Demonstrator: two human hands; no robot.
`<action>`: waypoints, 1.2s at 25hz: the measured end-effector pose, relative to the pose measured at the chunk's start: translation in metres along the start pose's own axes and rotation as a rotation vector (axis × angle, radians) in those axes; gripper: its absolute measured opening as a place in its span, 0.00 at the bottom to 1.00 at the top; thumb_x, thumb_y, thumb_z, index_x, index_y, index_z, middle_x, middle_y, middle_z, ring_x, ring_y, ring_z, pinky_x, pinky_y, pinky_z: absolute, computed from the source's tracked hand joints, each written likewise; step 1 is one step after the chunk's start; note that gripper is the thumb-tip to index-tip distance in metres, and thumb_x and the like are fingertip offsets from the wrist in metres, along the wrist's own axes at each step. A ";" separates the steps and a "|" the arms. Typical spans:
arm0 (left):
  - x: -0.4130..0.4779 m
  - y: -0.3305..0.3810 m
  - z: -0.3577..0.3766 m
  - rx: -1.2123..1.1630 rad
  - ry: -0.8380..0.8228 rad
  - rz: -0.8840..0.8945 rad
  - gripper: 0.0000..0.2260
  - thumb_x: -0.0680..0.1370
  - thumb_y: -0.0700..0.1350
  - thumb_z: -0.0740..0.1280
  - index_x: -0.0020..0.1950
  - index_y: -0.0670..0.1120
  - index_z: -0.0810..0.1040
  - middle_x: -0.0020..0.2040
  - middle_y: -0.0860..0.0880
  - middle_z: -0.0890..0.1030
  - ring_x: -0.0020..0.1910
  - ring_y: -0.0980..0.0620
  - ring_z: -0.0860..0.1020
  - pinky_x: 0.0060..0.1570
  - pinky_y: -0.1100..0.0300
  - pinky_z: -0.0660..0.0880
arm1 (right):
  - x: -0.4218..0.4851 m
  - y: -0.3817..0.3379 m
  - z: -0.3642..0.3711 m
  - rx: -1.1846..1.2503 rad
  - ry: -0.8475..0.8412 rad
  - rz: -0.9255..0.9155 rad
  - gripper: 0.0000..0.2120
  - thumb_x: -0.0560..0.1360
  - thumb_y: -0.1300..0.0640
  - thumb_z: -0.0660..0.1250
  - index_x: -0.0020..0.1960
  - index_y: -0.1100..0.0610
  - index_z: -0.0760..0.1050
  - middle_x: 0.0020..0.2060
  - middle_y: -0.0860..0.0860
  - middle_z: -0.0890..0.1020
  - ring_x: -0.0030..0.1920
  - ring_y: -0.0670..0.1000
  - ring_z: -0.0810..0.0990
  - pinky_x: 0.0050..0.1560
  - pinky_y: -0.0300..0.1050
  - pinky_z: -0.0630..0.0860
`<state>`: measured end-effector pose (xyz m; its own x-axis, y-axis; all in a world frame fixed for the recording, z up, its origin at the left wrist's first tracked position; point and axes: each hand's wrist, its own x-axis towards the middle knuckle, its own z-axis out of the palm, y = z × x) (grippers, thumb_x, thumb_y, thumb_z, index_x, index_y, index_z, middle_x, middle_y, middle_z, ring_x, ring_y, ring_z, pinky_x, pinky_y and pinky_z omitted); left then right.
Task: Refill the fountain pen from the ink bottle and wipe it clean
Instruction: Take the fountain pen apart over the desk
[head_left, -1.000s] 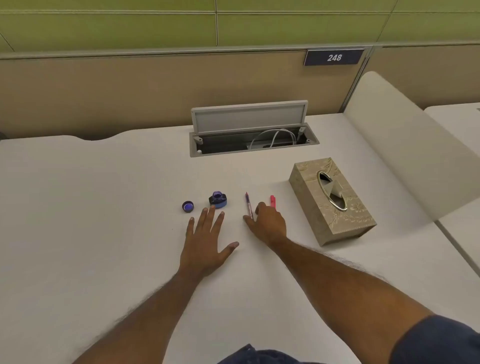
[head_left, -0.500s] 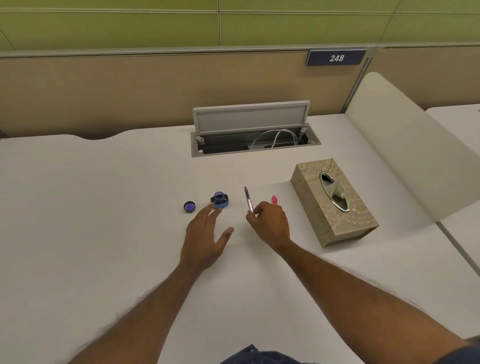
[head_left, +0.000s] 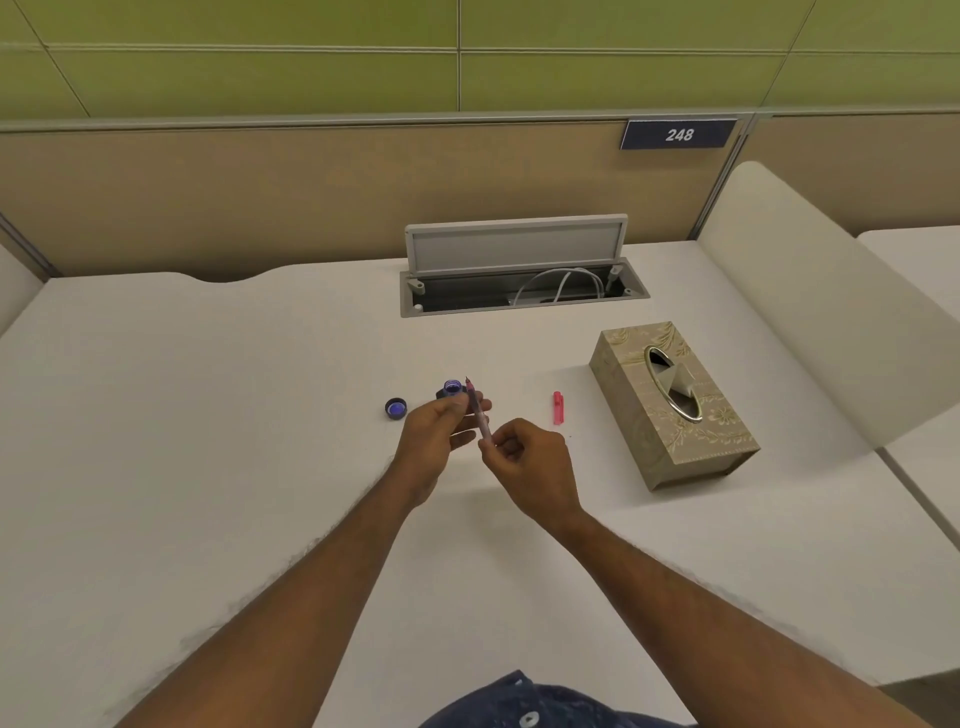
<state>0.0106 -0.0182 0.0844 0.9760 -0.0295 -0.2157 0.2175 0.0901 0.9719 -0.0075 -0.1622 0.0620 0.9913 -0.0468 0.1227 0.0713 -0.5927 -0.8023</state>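
The thin pink fountain pen (head_left: 477, 410) is lifted above the white desk, nib pointing away from me. My right hand (head_left: 524, 465) pinches its near end. My left hand (head_left: 439, 434) pinches the barrel near the nib end, palm turned up. Just behind my left fingers stands the small open ink bottle (head_left: 452, 388), partly hidden by them. Its blue cap (head_left: 396, 408) lies on the desk to the left. The pen's pink cap (head_left: 558, 408) lies on the desk to the right of my hands.
A beige patterned tissue box (head_left: 670, 410) with a tissue showing in its oval slot sits to the right. Behind it all, an open cable hatch (head_left: 519, 275) is set in the desk. A curved divider (head_left: 810, 291) bounds the right side.
My right hand picked the pen up off the desk and carried it left. My left hand lifted from the desk, turned palm up and took hold of the barrel.
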 end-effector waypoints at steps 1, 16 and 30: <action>-0.002 0.000 0.000 0.008 -0.003 -0.003 0.13 0.82 0.47 0.59 0.58 0.46 0.81 0.54 0.50 0.84 0.56 0.51 0.82 0.58 0.55 0.76 | -0.002 0.000 0.001 0.025 -0.011 0.001 0.08 0.71 0.50 0.72 0.41 0.55 0.79 0.31 0.46 0.83 0.33 0.46 0.81 0.40 0.49 0.81; -0.015 0.006 -0.001 -0.014 0.039 0.063 0.11 0.81 0.43 0.62 0.52 0.42 0.83 0.52 0.46 0.84 0.53 0.51 0.81 0.59 0.53 0.77 | -0.009 -0.032 -0.009 0.970 -0.425 0.442 0.18 0.82 0.52 0.57 0.52 0.65 0.77 0.34 0.54 0.77 0.30 0.48 0.73 0.36 0.41 0.74; -0.022 0.006 0.003 0.078 0.145 0.129 0.08 0.79 0.45 0.65 0.48 0.48 0.85 0.46 0.51 0.86 0.51 0.52 0.82 0.63 0.47 0.75 | -0.009 -0.042 -0.014 0.803 -0.407 0.376 0.11 0.78 0.50 0.66 0.51 0.59 0.74 0.35 0.58 0.79 0.27 0.48 0.68 0.31 0.41 0.66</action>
<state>-0.0092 -0.0203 0.0950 0.9880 0.1212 -0.0952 0.0952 0.0062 0.9954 -0.0210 -0.1481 0.1027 0.9165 0.2496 -0.3125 -0.3527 0.1360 -0.9258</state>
